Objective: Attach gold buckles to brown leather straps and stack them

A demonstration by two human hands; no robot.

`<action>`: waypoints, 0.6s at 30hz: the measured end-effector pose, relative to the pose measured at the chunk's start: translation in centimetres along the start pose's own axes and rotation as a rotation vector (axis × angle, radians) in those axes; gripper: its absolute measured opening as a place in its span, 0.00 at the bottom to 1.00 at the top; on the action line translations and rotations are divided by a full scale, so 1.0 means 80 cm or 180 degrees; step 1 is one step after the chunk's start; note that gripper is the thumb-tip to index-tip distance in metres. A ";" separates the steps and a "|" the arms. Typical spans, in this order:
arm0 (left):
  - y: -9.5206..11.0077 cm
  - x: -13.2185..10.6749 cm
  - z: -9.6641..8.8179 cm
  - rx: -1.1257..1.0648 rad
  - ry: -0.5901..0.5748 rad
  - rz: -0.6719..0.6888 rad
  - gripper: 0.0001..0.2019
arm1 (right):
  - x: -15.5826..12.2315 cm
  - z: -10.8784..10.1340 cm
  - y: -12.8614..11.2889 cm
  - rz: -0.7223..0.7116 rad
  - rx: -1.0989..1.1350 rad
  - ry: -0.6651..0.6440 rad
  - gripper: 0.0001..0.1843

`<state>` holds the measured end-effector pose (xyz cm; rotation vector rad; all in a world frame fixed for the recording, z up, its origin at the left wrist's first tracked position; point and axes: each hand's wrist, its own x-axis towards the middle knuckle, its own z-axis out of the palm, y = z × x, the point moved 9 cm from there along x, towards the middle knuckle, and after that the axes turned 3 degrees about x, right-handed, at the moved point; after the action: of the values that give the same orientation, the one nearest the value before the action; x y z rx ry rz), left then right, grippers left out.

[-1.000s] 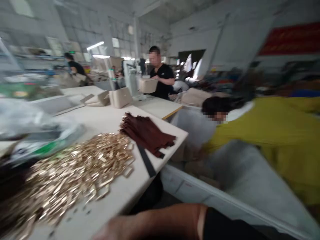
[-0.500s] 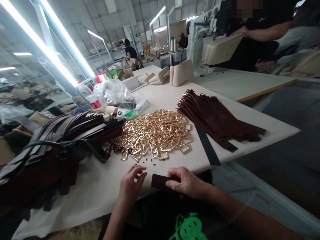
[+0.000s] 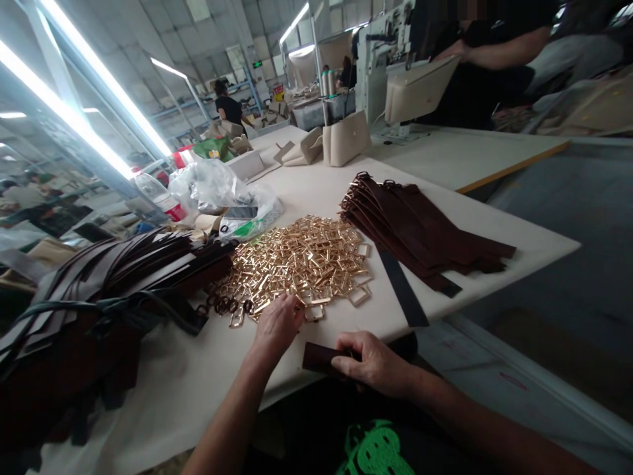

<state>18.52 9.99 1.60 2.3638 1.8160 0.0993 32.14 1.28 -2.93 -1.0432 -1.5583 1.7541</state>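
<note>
My right hand grips a dark brown leather strap near the table's front edge, thumb on top. Its flat end sticks out to the left, and the rest is hidden in the hand and against my dark clothing. My left hand reaches to the front edge of a heap of gold-coloured metal buckles. Its fingers are curled and drawn together, and the tips are mostly hidden, so what they hold cannot be made out. A few dark rings lie left of that hand.
Brown straps with buckles are piled at the right. A large bundle of dark strips covers the left side. One black strip lies near the right front edge. Plastic bags and beige bag pieces stand behind. A co-worker sits at a sewing machine.
My left hand has moved forward from beside the strap to the buckle heap, its fingers drawing together. My right hand keeps hold of the leather strap. The view has shifted slightly.
</note>
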 end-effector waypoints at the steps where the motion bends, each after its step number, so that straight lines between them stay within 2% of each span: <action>1: -0.003 0.002 0.000 -0.0105 -0.0036 0.0011 0.06 | 0.000 0.000 -0.001 -0.0003 -0.0018 -0.0003 0.12; 5: -0.012 0.014 0.000 -0.0378 -0.0157 0.0088 0.06 | 0.000 0.001 -0.004 -0.0005 -0.0039 -0.0003 0.11; 10: -0.017 0.020 -0.004 -0.0415 -0.0075 0.0120 0.05 | -0.001 -0.001 -0.001 -0.0002 0.0006 -0.0009 0.13; 14: -0.022 0.009 -0.014 -0.0799 0.0345 0.0066 0.06 | -0.001 -0.001 0.004 -0.0019 0.0147 0.0006 0.13; 18: -0.035 -0.022 -0.021 -0.1933 0.0916 0.0001 0.07 | 0.001 -0.001 0.002 -0.0036 0.0189 0.0021 0.12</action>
<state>15.17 9.12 2.90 1.9798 1.5842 0.8930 32.20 1.38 -3.10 -1.0087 -1.4961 1.7765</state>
